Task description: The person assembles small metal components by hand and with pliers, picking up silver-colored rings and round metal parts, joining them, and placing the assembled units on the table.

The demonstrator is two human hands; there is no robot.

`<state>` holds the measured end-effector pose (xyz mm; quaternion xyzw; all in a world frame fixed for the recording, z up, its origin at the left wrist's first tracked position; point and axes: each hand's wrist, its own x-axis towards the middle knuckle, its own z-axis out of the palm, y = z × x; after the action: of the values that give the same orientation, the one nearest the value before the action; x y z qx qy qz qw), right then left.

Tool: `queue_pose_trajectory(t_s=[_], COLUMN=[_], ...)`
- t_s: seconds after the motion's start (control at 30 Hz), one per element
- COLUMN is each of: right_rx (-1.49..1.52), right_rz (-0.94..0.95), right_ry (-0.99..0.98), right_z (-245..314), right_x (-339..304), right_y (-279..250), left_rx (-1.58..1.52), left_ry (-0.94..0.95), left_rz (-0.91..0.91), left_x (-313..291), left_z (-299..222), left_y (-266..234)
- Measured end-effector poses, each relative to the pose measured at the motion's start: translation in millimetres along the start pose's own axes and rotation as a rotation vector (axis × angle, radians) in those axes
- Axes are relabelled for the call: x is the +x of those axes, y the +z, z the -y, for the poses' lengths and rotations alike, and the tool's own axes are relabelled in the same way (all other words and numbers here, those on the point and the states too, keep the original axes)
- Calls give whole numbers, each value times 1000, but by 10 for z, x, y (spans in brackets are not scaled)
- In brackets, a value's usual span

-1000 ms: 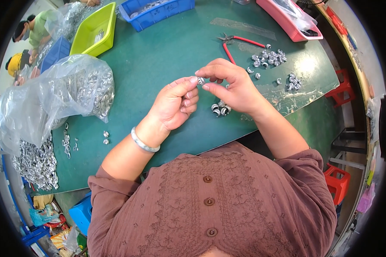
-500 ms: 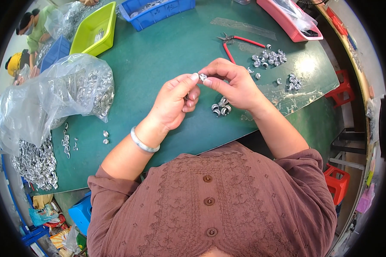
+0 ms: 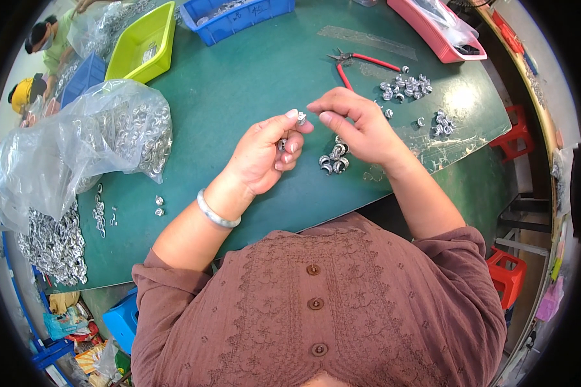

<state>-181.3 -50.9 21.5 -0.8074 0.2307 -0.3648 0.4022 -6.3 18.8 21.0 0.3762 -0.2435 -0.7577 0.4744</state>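
Over the middle of the green table, my left hand (image 3: 259, 151) pinches a small silvery metal piece (image 3: 301, 118) between thumb and forefinger. A second shiny bit (image 3: 282, 144) is tucked in its curled fingers. My right hand (image 3: 361, 128) hovers just right of the pinched piece, thumb and forefinger apart, with nothing visible between them. Below that hand lies a small cluster of curved metal pieces (image 3: 334, 159). Farther right are a larger group of round metal pieces (image 3: 405, 87) and a smaller pile (image 3: 443, 122). Red-handled pliers (image 3: 368, 62) rest beyond my right hand, jaws pointing left.
A clear plastic bag of metal parts (image 3: 129, 129) lies left, above a heap of silvery links (image 3: 53, 248). Two small pieces (image 3: 159, 206) sit nearby. Green (image 3: 164, 48), blue (image 3: 239, 22) and pink (image 3: 426, 35) bins stand along the far side. Co-workers (image 3: 55, 42) are at far left.
My right hand has drawn back to the right from the small metal piece, its fingers parting. The piece stays in my left hand, whose fingers have shifted, showing the second bit more clearly.
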Motion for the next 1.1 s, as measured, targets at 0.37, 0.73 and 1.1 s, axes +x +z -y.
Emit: queue_pose_trajectory(t_s=[0.37, 0.73, 1.1], right_rx=[-495, -492, -508], right_rz=[285, 403, 308], right_ry=[183, 131, 68], right_z=[-114, -36, -162], right_x=[-113, -132, -102], right_y=[-351, -390, -244], left_rx=[-189, -40, 116], left_ry=[82, 32, 11], left_rz=[84, 4, -78], left_x=[67, 72, 74], left_z=[33, 61, 88], left_y=[-70, -114, -64])
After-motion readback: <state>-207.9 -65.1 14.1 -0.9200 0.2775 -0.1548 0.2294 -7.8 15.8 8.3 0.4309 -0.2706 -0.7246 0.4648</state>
